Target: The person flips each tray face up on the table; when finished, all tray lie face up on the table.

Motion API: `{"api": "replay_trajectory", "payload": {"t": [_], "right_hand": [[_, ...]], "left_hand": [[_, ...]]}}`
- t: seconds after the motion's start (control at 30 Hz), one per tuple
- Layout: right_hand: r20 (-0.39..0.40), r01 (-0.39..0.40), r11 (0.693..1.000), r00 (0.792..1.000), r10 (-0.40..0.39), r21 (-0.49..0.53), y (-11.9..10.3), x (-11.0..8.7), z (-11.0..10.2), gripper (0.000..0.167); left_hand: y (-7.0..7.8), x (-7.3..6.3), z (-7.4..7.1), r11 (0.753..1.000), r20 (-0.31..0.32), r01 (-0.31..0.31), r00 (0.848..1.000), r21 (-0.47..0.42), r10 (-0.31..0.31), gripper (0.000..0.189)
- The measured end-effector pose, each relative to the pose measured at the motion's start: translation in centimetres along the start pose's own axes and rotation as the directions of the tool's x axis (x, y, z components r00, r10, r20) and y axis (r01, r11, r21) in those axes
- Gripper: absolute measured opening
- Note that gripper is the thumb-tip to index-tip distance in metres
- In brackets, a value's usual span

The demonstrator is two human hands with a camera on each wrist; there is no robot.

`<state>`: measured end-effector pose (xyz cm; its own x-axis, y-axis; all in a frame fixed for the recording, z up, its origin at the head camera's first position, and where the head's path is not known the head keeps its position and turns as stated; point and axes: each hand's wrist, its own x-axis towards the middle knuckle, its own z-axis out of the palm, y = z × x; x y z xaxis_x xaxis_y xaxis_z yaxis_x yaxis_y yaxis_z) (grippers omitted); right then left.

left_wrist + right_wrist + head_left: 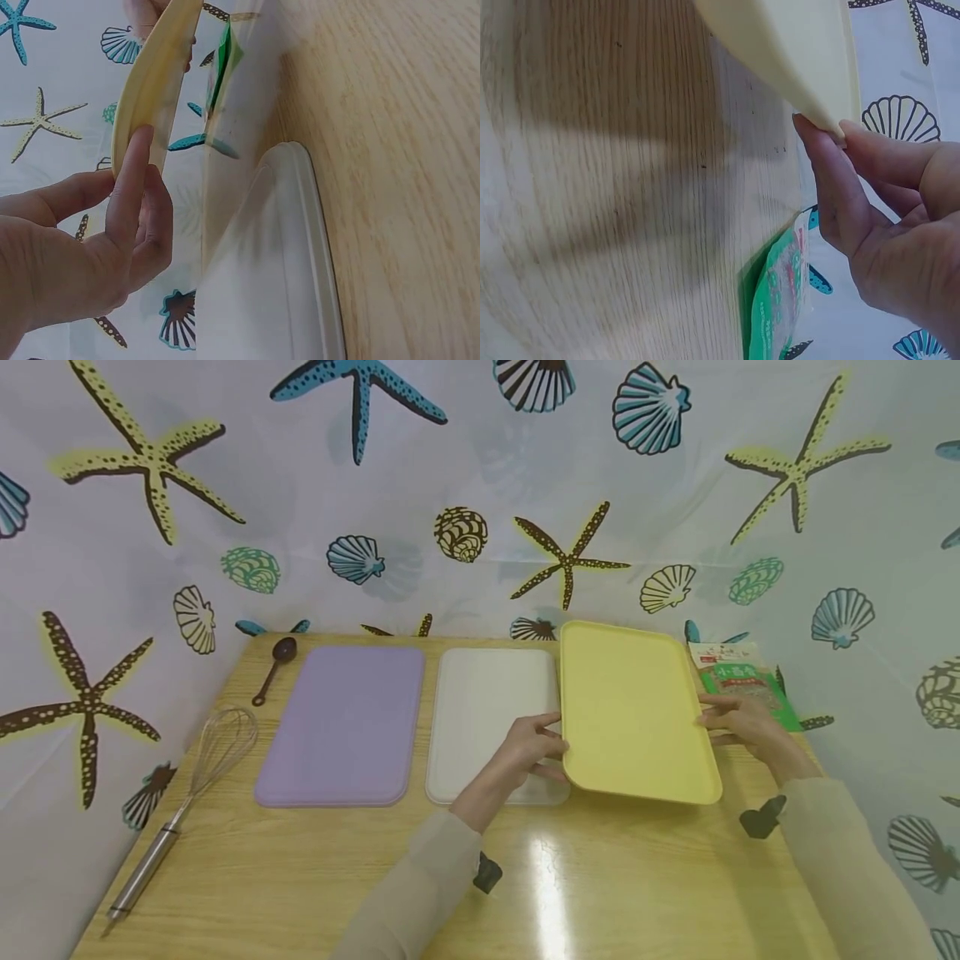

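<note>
While two hands point(525, 752) point(738, 720) hold one, three trays point(637, 710) point(487, 710) point(341, 727) show.

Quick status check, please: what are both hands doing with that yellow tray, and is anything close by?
Left hand and right hand grip the yellow tray by opposite edges. Tray lifted off the table. White tray at its left edge, green packet at its right.
</note>
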<state>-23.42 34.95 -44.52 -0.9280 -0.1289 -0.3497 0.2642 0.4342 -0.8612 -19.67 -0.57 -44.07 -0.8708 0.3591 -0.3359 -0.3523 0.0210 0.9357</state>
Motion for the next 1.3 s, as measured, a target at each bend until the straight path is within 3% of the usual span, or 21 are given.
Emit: {"api": "replay_trajectory", "payload": {"t": [0.17,0.33,0.63,0.87,1.07,1.3], "right_hand": [[-0.016,0.005,1.000,1.000,-0.006,-0.029,0.2,0.1,-0.6,0.060],[-0.019,0.007,0.997,1.000,-0.009,-0.078,0.6,0.3,-1.1,0.060],[-0.065,0.047,0.983,0.996,-0.059,-0.179,0.9,0.8,-1.9,0.056],[-0.069,0.052,0.971,0.995,-0.070,-0.233,0.9,1.1,-2.0,0.053],[-0.053,0.056,0.969,0.996,-0.070,-0.239,1.4,1.8,-2.0,0.051],[-0.066,0.029,0.973,0.997,-0.045,-0.231,1.7,2.7,-1.9,0.050]], "left_hand": [[-0.5,0.8,0.7,0.999,-0.013,0.022,1.000,0.039,-0.022,0.064],[-0.8,1.6,1.7,0.993,-0.006,-0.001,1.000,0.117,0.002,0.065],[-1.9,3.1,3.6,0.938,-0.067,-0.060,0.994,0.342,0.089,0.060],[-2.3,3.9,4.4,0.879,-0.099,-0.044,0.990,0.474,0.103,0.024],[-1.9,3.9,5.0,0.849,-0.093,-0.030,0.991,0.528,0.093,0.024],[-1.9,3.9,5.3,0.843,-0.088,-0.024,0.993,0.538,0.084,0.025]]}}
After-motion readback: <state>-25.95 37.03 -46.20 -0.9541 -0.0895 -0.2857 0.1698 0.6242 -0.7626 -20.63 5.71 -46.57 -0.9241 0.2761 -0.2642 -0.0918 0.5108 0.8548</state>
